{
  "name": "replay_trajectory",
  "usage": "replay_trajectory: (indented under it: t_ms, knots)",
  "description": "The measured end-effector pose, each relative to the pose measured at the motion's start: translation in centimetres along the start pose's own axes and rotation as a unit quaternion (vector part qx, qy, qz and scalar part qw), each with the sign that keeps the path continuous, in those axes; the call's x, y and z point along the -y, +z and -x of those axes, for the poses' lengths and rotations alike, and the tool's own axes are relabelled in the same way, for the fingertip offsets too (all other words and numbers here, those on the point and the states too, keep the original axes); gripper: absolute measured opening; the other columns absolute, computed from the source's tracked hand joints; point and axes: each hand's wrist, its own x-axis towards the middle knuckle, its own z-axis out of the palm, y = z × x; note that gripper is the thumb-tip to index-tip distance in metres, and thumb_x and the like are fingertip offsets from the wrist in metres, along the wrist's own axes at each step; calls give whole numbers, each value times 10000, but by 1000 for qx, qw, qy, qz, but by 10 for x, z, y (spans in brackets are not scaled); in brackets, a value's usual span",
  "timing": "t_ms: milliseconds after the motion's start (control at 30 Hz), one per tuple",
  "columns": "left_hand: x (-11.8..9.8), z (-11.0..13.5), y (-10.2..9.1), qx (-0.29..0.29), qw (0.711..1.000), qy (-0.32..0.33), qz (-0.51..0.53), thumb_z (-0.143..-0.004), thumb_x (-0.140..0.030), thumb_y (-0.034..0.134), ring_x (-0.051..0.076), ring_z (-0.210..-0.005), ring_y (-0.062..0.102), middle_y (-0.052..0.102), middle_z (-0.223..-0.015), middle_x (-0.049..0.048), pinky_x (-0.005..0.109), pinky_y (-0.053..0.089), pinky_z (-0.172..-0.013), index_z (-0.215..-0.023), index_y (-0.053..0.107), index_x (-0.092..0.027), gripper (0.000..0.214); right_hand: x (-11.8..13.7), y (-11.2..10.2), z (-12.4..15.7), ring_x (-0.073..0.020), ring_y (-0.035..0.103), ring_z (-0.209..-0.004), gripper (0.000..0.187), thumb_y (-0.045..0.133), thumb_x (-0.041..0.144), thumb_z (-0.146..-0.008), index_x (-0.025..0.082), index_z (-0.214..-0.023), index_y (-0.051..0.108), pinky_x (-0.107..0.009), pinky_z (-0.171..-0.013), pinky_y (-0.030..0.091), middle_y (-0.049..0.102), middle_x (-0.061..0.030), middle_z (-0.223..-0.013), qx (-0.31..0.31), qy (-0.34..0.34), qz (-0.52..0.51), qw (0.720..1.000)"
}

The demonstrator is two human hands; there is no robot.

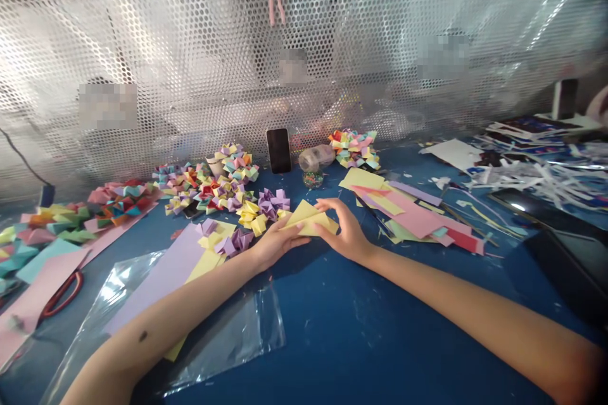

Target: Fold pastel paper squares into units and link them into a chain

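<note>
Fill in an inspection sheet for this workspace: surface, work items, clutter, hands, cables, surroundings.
Surface: blue tabletop, pale-speckled.
Work items: folded yellow paper; purple sheet; multicoloured folded pieces in clusters.
Clutter: red-handled scissors and clear plastic at left; white paper strips at far right.
Hands: left hand and right hand both hold the folded yellow paper.
Cables: one dark cable at the far left.
Surroundings: perforated panel behind, upright phone in front of it.
</note>
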Motion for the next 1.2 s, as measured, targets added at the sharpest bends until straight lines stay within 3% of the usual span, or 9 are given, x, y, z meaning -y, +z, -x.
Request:
replay_trajectory:
  t_ms: [333,600,700,900,1100,1200]
  knots:
    - [-2,2,0,16,1000,3,10,-799,-141,620,207,-1057,575,583,-1196,90,354,457,-919,-1109,571,-165,315,-10,-2,-5,-223,600,-941,491,560,314,-812,226,-1264,389,-436,-867,465,597,-100,-1123,43,118,-97,987]
    - [-2,-2,-2,20,1000,-4,22,-861,-245,555,222,-1023,609,586,-1201,120,400,435,-944,-1149,546,-160,300,-2,-5,-5,-257,586,-1029,514,582,350,-801,218,-1270,418,-406,-852,483,604,-105,-1114,88,84,-97,988]
    - [-2,-2,-2,31,999,-7,25,-871,-250,540,243,-1056,598,567,-1236,136,405,427,-948,-1184,532,-155,328,-1,-5,-5,-255,594,-1020,530,600,335,-790,214,-1271,414,-390,-829,496,611,-107,-1106,78,95,-104,987]
    - [-1,-1,-4,27,1000,-6,-13,-815,-177,610,252,-1148,539,569,-1246,128,390,386,-1008,-1137,595,-135,325,-5,-1,-5,-233,620,-922,486,616,342,-788,234,-1231,449,-391,-810,490,652,-46,-896,38,125,-103,986]
    - [-2,0,-4,36,999,-18,-28,-758,-131,658,250,-1099,576,625,-1159,128,362,403,-991,-1113,621,-119,356,-6,1,-5,-182,608,-726,372,643,339,-769,219,-1105,536,-323,-701,478,608,-4,-751,14,139,-76,987]
    - [-2,0,-3,36,999,-21,-30,-745,-108,661,235,-1079,588,634,-1144,116,337,425,-966,-1113,621,-126,370,-7,1,-6,-176,604,-726,361,649,328,-764,217,-1088,536,-313,-702,466,598,5,-738,16,139,-76,987]
